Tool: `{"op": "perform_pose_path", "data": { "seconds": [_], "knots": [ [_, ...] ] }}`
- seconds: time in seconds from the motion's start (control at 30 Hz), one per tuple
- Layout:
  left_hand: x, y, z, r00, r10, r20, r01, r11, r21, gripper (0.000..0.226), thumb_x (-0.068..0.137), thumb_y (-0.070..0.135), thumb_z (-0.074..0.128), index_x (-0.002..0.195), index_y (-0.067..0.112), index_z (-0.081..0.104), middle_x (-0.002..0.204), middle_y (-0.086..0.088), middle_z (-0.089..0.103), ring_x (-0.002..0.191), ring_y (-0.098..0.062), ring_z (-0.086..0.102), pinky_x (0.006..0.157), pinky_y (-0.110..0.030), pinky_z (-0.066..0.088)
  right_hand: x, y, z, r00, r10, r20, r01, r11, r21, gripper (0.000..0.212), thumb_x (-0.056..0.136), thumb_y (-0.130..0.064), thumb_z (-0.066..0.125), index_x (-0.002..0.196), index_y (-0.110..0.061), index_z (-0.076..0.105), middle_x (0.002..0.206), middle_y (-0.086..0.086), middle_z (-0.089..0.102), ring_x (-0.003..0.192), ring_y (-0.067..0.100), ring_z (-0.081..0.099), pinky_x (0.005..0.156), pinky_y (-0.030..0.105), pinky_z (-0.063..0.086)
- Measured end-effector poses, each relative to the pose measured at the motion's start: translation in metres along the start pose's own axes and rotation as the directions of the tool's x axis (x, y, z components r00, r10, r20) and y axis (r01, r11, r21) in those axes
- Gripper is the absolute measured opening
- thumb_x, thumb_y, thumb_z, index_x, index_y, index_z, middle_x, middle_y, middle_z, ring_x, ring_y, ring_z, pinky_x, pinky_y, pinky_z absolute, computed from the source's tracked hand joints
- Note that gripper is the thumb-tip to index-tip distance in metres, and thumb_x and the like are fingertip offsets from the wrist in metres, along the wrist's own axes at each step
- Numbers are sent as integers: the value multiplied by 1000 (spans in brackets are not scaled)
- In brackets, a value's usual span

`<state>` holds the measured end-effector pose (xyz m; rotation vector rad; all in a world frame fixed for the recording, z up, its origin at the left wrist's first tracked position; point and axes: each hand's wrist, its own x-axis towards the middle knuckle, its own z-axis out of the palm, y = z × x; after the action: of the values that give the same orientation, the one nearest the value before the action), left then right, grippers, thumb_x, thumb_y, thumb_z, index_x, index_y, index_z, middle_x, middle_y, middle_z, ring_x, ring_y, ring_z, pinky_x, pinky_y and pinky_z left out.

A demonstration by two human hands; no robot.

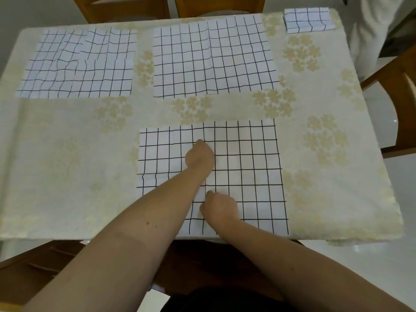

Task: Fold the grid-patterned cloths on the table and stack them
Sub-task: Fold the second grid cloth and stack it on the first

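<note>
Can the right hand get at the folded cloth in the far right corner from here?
Probably yes. The right hand rests on the near cloth, and only bare tablecloth lies between it and the folded cloth, though it is a long stretch.

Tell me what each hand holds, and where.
Both the left hand and right hand pinch the nearest white black-gridded cloth along its centre line.

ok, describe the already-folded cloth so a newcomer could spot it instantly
Start at the table with the floral cover and go to its far right corner. The folded cloth sits there, away from both hands. It is a small thick bundle, while the other three grid cloths lie flat and spread.
</note>
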<state>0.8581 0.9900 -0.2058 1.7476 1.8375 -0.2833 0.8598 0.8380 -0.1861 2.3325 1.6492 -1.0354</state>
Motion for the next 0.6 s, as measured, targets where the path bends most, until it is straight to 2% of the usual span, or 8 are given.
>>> {"op": "perform_pose_path", "data": {
  "seconds": [0.1, 0.23, 0.3, 0.37, 0.47, 0.53, 0.6],
  "knots": [
    [-1, -1, -5, 999, 45, -7, -45, 999, -4, 27, 95, 7, 44, 122, 4, 51, 117, -13, 63, 104, -29, 61, 76, -35, 47, -2, -2, -3, 1000, -30, 0, 30, 1000, 2, 13, 94, -16, 42, 81, -13, 43, 61, -2, 39, 51, 13, 35, 45, 28, 22],
    [-7, -11, -17, 973, 205, -109, -212, 975, -58, 34, 99, 19, 40, 129, 6, 51, 119, -11, 63, 102, -26, 61, 70, -28, 41, -6, 1, -16, 993, -116, 20, 117, 992, -54, 10, 94, -18, 39, 87, -12, 44, 64, -1, 39, 53, 15, 38, 46, 28, 25],
    [-12, -15, -31, 951, 259, -170, -280, 953, -114, 30, 98, 22, 43, 118, 7, 58, 107, -11, 66, 90, -24, 61, 64, -27, 41, -8, 6, -26, 985, -171, 0, 171, 983, -60, 10, 94, -19, 40, 89, -13, 46, 65, -1, 40, 59, 18, 43, 47, 29, 27],
    [-15, -16, -48, 944, 261, -203, -303, 929, -214, 18, 95, 22, 47, 97, 9, 59, 88, -6, 64, 77, -20, 57, 55, -27, 39, -12, 13, -37, 964, -249, -89, 244, 968, -61, 13, 92, -20, 44, 87, -11, 52, 68, 0, 46, 66, 20, 50, 52, 30, 34],
    [-23, -15, -80, 948, 235, -214, -303, 870, -388, 13, 91, 22, 53, 87, 11, 59, 69, 4, 55, 69, -16, 53, 57, -25, 40, -17, 31, -53, 873, -387, -296, 371, 922, -111, 14, 83, -19, 54, 78, -8, 60, 72, 4, 55, 69, 24, 56, 57, 33, 46],
    [-33, -11, -100, 954, 205, -219, -291, 809, -510, 13, 89, 22, 55, 83, 11, 59, 65, 2, 54, 63, -17, 52, 57, -26, 41, -20, 42, -69, 801, -426, -420, 395, 904, -165, 10, 75, -16, 59, 70, -8, 62, 67, 6, 57, 61, 27, 56, 52, 34, 48],
    [-45, -5, -120, 960, 188, -206, -277, 713, -644, 12, 90, 20, 55, 83, 10, 58, 67, -3, 57, 61, -18, 53, 55, -27, 43, -24, 49, -89, 748, -445, -493, 380, 896, -231, 9, 69, -14, 58, 63, -8, 60, 59, 6, 54, 50, 27, 52, 48, 30, 41]
  ]
}}
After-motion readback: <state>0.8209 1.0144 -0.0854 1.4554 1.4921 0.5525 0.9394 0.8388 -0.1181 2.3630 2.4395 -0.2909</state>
